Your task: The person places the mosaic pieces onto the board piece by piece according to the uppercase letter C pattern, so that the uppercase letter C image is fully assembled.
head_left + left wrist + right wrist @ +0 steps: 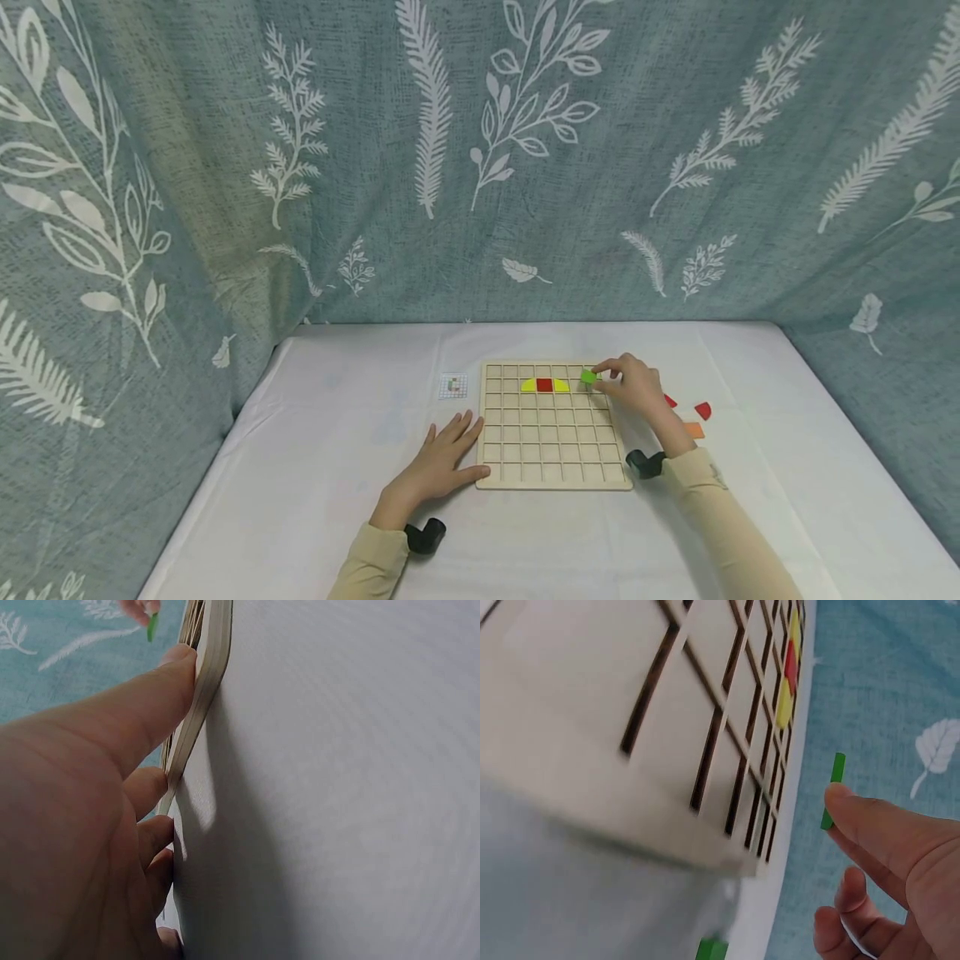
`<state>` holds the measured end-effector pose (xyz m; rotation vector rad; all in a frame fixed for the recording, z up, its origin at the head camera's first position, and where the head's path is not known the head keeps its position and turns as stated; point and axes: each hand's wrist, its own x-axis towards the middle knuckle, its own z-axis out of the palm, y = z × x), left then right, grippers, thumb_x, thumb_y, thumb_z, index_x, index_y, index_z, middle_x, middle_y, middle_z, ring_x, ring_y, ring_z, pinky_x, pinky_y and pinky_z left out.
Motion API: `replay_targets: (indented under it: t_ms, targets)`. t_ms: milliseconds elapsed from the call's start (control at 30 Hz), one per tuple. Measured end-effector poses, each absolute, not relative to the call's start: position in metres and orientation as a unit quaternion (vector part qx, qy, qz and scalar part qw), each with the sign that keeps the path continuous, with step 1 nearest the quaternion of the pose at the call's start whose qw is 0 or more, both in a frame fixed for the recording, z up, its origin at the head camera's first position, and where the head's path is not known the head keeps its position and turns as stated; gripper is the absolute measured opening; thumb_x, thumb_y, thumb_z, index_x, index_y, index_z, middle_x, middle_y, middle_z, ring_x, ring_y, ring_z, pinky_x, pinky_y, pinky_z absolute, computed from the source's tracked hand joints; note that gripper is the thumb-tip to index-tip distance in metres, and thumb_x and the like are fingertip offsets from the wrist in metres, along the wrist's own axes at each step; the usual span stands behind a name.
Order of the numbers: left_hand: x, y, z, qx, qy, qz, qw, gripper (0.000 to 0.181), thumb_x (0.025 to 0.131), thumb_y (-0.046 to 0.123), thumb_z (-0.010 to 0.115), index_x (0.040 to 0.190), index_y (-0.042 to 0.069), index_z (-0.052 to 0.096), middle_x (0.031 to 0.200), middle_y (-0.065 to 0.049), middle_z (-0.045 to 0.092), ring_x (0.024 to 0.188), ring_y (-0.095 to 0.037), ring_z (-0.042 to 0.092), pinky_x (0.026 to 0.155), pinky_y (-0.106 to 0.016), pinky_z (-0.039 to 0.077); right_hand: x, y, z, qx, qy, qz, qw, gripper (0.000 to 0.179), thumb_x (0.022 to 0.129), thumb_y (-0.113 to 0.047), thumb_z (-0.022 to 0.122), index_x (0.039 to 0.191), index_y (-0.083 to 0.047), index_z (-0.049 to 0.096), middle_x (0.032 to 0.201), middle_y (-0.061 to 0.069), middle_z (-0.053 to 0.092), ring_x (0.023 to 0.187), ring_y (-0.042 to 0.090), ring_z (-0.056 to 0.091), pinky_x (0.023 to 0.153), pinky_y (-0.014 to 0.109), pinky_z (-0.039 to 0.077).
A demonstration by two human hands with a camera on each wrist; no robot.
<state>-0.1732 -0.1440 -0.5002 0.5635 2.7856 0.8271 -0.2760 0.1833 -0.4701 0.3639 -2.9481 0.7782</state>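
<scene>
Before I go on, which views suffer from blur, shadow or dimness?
Head view: bright, faint shadow beside the right sleeve; left wrist view: dim, with a dark shadow across the cloth next to the board; right wrist view: the board's near edge is blurred, while the right fingers and the green piece they pinch look sharper.

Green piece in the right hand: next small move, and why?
Probably lower the green piece into the board: the right hand pinches it clear of the grid, where a red square and yellow pieces already sit.
</scene>
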Motion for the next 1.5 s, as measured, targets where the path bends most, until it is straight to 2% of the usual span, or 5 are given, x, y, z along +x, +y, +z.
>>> replay_targets:
  t_ms: [567,833,1333,1500]
  targets:
    - [-0.172,-0.143,-0.498,0.191,0.936,0.281,0.089,0.072,0.087,0.042,0.06,0.145,0.01,0.031,0.152,-0.015,0.022,0.142,-0.033,0.013,0.113,-0.057,0.002,-0.272,0.149,-0.47,0.154,-0.95,0.269,0.031,0.026,0.08,-0.026,0.072,0.104,-0.015,0.071,0.078,0.002,0.054,0.067,0.015,0.046,0.071,0.041,0.033]
    - [-0.173,-0.143,-0.498,0.188,0.937,0.281,0.09,0.072,0.087,0.043,0.06,0.145,0.01,0.031,0.153,-0.015,0.021,0.142,-0.032,0.013,0.113,-0.057,0.002,-0.27,0.135,-0.468,0.166,-0.949,0.266,0.026,0.026,0.08,-0.025,0.072,0.105,-0.015,0.07,0.079,0.002,0.054,0.066,0.015,0.044,0.068,0.038,0.031]
    - [-0.173,-0.143,-0.499,0.188,0.937,0.282,0.091,0.073,0.087,0.043,0.06,0.145,0.01,0.031,0.152,-0.015,0.022,0.142,-0.032,0.013,0.113,-0.057,0.002,-0.268,0.116,-0.472,0.186,-0.944,0.272,0.017,0.024,0.079,-0.025,0.074,0.102,-0.017,0.071,0.085,0.005,0.059,0.076,0.018,0.054,0.073,0.043,0.036]
    - [-0.173,-0.143,-0.499,0.19,0.936,0.281,0.09,0.074,0.087,0.044,0.06,0.145,0.009,0.031,0.152,-0.015,0.022,0.142,-0.033,0.014,0.113,-0.058,0.003,-0.268,0.11,-0.472,0.187,-0.946,0.264,0.012,0.025,0.079,-0.025,0.074,0.102,-0.015,0.071,0.085,0.005,0.059,0.073,0.018,0.052,0.069,0.037,0.036]
